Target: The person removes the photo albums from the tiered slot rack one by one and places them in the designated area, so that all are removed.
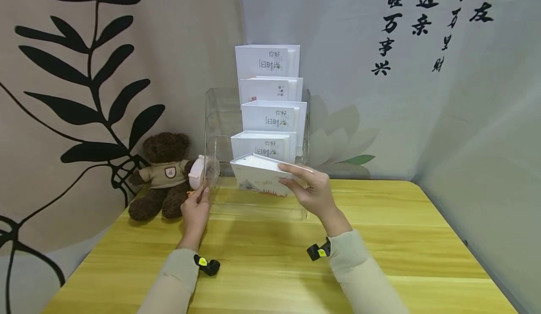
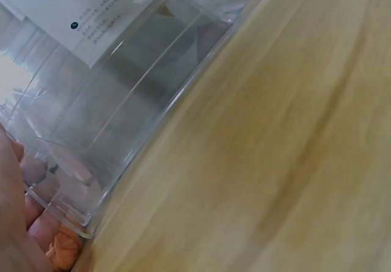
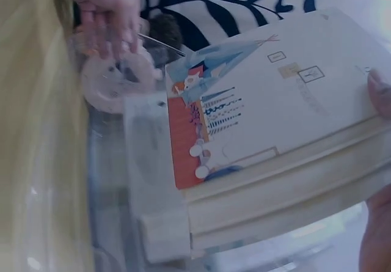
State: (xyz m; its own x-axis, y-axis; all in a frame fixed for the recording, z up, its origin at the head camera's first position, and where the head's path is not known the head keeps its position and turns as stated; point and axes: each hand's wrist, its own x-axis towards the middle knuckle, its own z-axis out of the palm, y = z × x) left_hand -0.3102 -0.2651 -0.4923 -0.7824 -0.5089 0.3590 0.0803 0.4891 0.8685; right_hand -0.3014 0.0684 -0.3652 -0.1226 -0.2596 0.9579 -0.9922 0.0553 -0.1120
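My right hand [image 1: 314, 189] grips the right end of a thick white album [image 1: 262, 178], thumb on one side and fingers on the other. The album tilts in front of the lowest tier of a clear plastic rack [image 1: 262, 209]. Its cover [image 3: 263, 95], with a coloured drawing along one end, shows in the right wrist view. My left hand [image 1: 196, 215] holds the rack's left side near the bottom front corner; its fingers [image 2: 43, 226] curl at the clear edge in the left wrist view. Several similar white albums [image 1: 258, 60] stand in the tiers behind.
A brown teddy bear [image 1: 165, 178] sits left of the rack on the wooden table [image 1: 262, 262]. Between them is a round pale pink object [image 1: 197, 172]. Something orange [image 2: 63, 247] lies beside the left fingers. Printed fabric walls [image 1: 465, 117] border the table.
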